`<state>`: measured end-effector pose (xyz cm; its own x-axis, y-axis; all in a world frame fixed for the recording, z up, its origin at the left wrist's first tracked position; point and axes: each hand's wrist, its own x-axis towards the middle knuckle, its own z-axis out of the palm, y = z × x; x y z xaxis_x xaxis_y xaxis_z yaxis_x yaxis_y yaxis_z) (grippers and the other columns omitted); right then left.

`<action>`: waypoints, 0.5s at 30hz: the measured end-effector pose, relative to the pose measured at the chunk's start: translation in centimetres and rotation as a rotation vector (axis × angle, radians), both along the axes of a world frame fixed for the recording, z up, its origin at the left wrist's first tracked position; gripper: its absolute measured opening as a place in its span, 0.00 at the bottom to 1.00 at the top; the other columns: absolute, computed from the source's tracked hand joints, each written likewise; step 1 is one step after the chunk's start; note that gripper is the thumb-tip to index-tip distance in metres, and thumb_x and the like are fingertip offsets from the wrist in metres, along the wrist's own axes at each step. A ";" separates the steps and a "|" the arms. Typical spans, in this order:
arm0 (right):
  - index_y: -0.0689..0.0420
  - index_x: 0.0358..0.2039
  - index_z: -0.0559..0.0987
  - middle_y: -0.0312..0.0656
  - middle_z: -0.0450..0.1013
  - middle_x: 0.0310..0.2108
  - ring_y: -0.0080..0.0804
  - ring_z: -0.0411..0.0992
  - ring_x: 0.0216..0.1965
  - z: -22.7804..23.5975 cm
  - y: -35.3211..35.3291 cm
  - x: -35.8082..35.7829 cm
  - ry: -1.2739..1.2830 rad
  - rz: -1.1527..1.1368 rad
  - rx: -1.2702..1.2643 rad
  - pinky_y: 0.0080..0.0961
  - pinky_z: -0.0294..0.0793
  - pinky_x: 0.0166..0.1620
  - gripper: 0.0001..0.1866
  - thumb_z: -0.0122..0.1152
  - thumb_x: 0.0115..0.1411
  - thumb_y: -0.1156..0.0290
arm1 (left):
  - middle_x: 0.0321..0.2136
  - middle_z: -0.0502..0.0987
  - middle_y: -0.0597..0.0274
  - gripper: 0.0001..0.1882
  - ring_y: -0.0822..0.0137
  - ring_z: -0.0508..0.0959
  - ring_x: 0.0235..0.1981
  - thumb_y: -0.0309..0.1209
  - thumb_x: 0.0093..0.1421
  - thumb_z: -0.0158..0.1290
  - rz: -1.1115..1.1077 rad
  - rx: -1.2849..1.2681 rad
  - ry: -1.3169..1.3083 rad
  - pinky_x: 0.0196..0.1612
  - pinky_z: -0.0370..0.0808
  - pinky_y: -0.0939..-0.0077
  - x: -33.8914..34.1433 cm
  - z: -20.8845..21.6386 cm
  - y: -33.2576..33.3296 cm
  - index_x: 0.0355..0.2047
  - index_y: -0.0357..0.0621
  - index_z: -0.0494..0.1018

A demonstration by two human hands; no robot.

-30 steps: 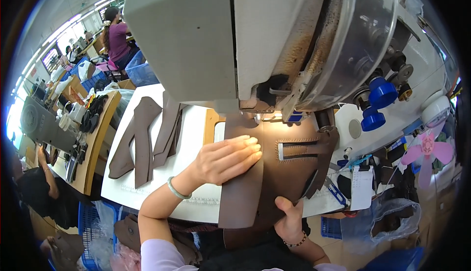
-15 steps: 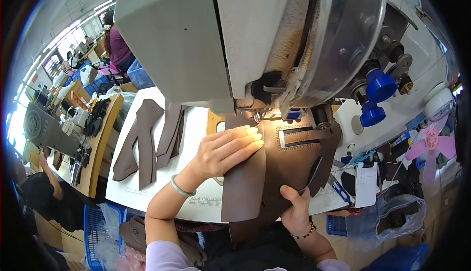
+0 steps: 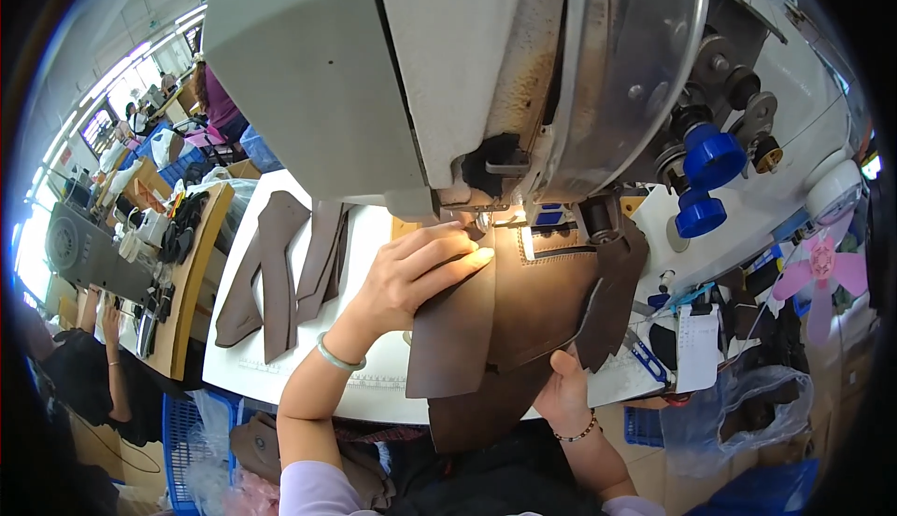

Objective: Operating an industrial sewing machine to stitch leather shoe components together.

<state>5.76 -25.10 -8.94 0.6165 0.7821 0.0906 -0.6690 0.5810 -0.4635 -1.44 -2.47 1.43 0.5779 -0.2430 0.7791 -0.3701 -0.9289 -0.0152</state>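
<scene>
A brown leather piece (image 3: pixel 545 306) with a stitched rectangular window (image 3: pixel 561 243) lies beneath the head of a grey sewing machine (image 3: pixel 318 77). My left hand (image 3: pixel 416 273) rests on a brown leather flap (image 3: pixel 453 343) of the work, its fingers stretched toward the lit needle area (image 3: pixel 484 221). Lower right, my right hand (image 3: pixel 565 395) grips the near edge of the leather, thumb on top; its other fingers are mostly hidden below. The leather's near end hangs over the table edge toward my lap.
Several cut brown leather strips (image 3: pixel 280 273) lie left on the white table (image 3: pixel 374 376). Blue knobs (image 3: pixel 715 156) project from the machine at right. Nearby are blue snips (image 3: pixel 645 357), a pink fan (image 3: pixel 820 268) and a blue basket (image 3: pixel 173 441). A co-worker's arms (image 3: pixel 114 357) show at far left.
The leather has shifted away from me under the machine head, its window nearer the presser area. My left hand has moved slightly forward and left with it. My right hand still grips the edge.
</scene>
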 end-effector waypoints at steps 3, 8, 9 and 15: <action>0.61 0.57 0.65 0.47 0.68 0.54 0.39 0.67 0.56 -1.6 -0.7 0.0 0.190 0.310 0.153 0.37 0.69 0.58 0.30 0.61 0.53 0.78 | 0.38 0.75 0.60 0.23 0.55 0.78 0.45 0.31 0.41 0.58 -0.033 -0.001 0.063 0.40 0.78 0.66 -0.5 0.7 -0.1 0.41 0.41 0.77; 0.63 0.52 0.70 0.46 0.73 0.47 0.38 0.73 0.48 1.8 -0.9 -0.6 -0.144 0.151 -0.284 0.35 0.74 0.51 0.28 0.59 0.46 0.85 | 0.40 0.77 0.55 0.25 0.54 0.79 0.45 0.32 0.43 0.56 0.037 0.037 -0.001 0.41 0.78 0.66 -1.3 -0.3 0.3 0.45 0.39 0.76; 0.63 0.52 0.70 0.46 0.73 0.47 0.38 0.73 0.48 1.9 -1.1 -0.4 -0.142 0.146 -0.284 0.35 0.74 0.51 0.28 0.59 0.46 0.85 | 0.40 0.77 0.55 0.25 0.54 0.79 0.45 0.32 0.43 0.56 0.032 0.038 0.001 0.41 0.78 0.66 -1.2 -0.2 -0.1 0.45 0.39 0.76; 0.64 0.48 0.73 0.47 0.75 0.42 0.37 0.75 0.43 1.4 -1.5 0.0 -0.329 0.094 -0.297 0.32 0.76 0.47 0.25 0.58 0.45 0.89 | 0.41 0.77 0.57 0.26 0.56 0.79 0.44 0.31 0.45 0.54 0.066 0.136 0.069 0.43 0.78 0.66 -1.9 1.1 -0.8 0.48 0.41 0.75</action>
